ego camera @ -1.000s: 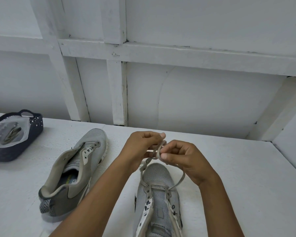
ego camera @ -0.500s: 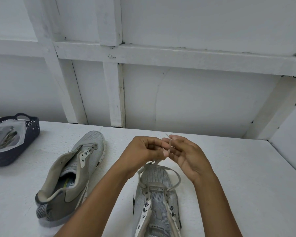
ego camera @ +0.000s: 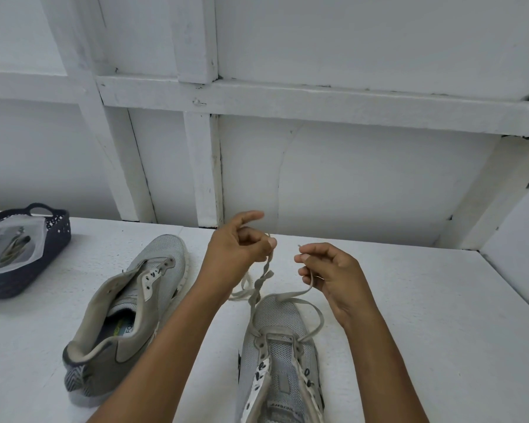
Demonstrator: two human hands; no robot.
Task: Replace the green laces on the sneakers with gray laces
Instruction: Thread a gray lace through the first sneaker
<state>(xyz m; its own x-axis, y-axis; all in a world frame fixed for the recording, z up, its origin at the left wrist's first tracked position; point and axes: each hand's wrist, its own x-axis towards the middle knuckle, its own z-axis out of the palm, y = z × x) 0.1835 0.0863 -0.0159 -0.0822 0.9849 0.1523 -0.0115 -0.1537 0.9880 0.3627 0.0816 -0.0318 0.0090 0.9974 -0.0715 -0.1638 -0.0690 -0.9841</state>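
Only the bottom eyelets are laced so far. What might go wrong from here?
1. The lace strand in the left hand is twisted; threaded like that, it would likely sit twisted on the sneaker.
2. The lace runs through only the lowest eyelets, so an uneven pull by the right hand might leave the ends unequal.

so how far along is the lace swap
Done: the green laces lie bagged in the basket, off both sneakers. In hand: left hand and right hand each pinch the gray lace, threaded only through the lowest eyelets of the near sneaker. Left: its upper eyelets, then the bare far sneaker.
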